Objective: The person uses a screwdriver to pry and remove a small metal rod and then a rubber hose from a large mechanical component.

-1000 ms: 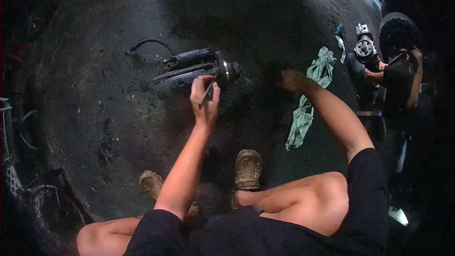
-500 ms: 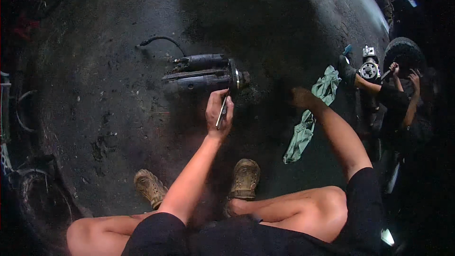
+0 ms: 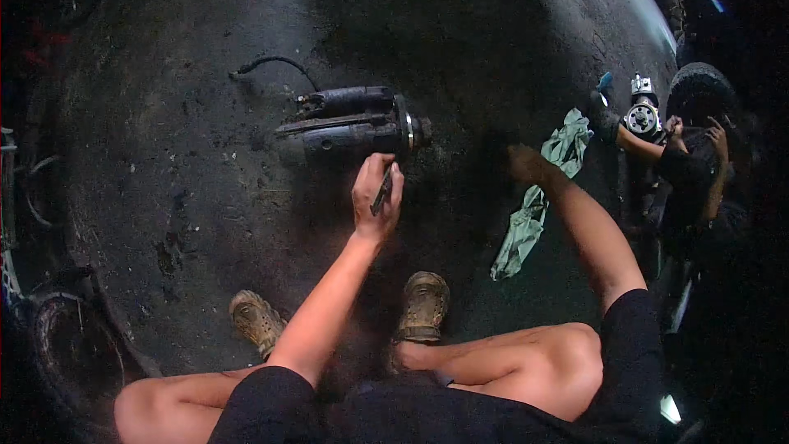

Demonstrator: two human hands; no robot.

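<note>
Two hands are at work over a dark, oily floor, and the action sits in the middle. Starting at nine o'clock, a tyre lies at the lower left edge. Moving in, the starter motor lies on its side on the concrete, its black cable curling off toward eleven o'clock, its nose end pointing to three o'clock.

Just below the motor, at its six o'clock, the left hand hangs raised off the ground, arm stretched straight out from the shoulder, wrist level, fingers curled closed around a small tool. It looks like a thin metal driver or key; too small to tell which. The tip points down and toward the person, not yet on the motor.

As a judgement: the tool wants seating squarely on its fastener at the nose end before any turn, and the motor needs steadying, since a round body will roll on this floor.

Further right, the right hand reaches out to the ground at one o'clock, arm long and nearly straight, beside the green rag. Shadow covers the fingers, so I cannot tell whether it grips anything.

Far right, at three o'clock, another person crouches over a second motor.
</note>
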